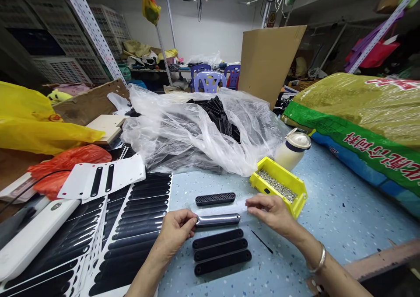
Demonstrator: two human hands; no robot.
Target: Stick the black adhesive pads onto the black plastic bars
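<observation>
My left hand [177, 229] is closed in a pinch on the left end of a long grey oval bar [219, 220] lying on the blue speckled table [334, 214]. My right hand [269, 210] pinches a thin clear film [241, 206] just past the bar's right end. A black mesh grille strip [215, 198] lies just beyond the bar. Three black oval strips [222, 251] lie in a row nearer to me. A thin black pick [261, 241] rests to the right of them.
White sheets of black oval stickers [138, 227] cover the left. A yellow bin of small metal parts [278, 185], a white bottle [293, 148] and a clear plastic bag of black parts [203, 131] stand behind. A large printed sack [361, 117] fills the right.
</observation>
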